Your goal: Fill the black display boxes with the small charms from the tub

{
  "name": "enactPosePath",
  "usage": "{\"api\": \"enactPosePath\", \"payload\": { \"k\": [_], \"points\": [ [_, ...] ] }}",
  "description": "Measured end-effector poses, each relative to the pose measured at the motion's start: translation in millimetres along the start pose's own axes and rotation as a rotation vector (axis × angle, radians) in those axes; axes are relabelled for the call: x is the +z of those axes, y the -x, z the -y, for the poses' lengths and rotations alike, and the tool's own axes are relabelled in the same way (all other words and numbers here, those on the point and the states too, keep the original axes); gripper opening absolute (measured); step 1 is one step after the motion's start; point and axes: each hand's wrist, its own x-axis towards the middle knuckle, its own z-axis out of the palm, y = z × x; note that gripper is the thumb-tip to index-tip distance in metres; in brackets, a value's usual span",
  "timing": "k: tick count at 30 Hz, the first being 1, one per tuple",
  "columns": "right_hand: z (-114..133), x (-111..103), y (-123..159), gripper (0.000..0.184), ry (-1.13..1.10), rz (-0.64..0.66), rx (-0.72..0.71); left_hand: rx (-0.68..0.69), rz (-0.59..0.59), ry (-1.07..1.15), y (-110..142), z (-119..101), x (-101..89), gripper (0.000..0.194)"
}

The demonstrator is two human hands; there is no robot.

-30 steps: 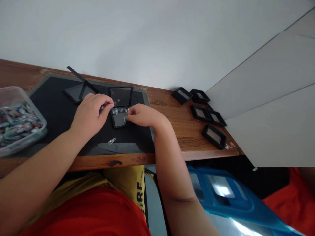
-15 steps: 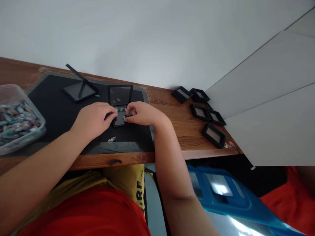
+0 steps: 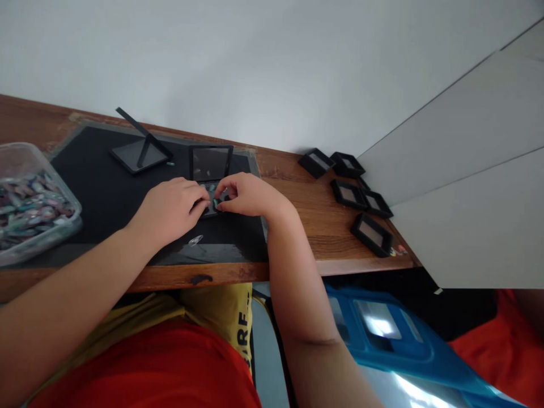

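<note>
A small black hinged case (image 3: pixel 210 163) lies on the dark mat in front of me with its windowed lid raised. Inside its base are a few small greenish pieces (image 3: pixel 212 187). My right hand (image 3: pixel 249 195) reaches in from the right, thumb and forefinger pinching a small glossy green piece (image 3: pixel 216 203) over the base. At the case's left side is my left hand (image 3: pixel 172 204), its fingers curled and thumb and fingertips drawn together; what they hold, if anything, is hidden. A clear oval piece (image 3: pixel 195 241) rests on the mat just below the case.
At left stands a clear plastic tub (image 3: pixel 76 211) full of small shiny pieces. Another opened black case (image 3: pixel 140 156) sits behind my left hand. Several black frame-like boxes (image 3: pixel 372 234) are on the wooden table (image 3: pixel 293 226) at right. A blue plastic-covered object (image 3: pixel 395 334) lies below the edge.
Both hands have stayed at the case, with the left one shifted slightly right and covering more of its base. The right hand still pinches the green piece. The view has moved slightly.
</note>
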Motion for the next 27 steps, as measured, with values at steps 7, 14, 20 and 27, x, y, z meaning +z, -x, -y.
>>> {"api": "enactPosePath", "payload": {
  "k": [7, 14, 20, 27],
  "points": [
    [-2.0, -0.4, -1.2, 0.024, -0.057, -0.004, -0.005, -0.044, 0.038, 0.068, 2.9, 3.7, -4.6, 0.022],
    [-1.3, 1.5, -2.5, 0.024, -0.046, -0.007, -0.012, -0.079, 0.051, 0.120, 1.1, 7.2, -6.0, 0.025],
    [-1.9, 2.6, -4.4, 0.026, -0.021, 0.003, -0.019, -0.115, 0.047, 0.123, -0.6, 11.2, -4.2, 0.029],
    [0.1, 4.4, -4.5, 0.029, 0.001, 0.000, -0.068, -0.155, 0.036, 0.076, -0.1, 13.4, -4.6, 0.032]
  ]
}}
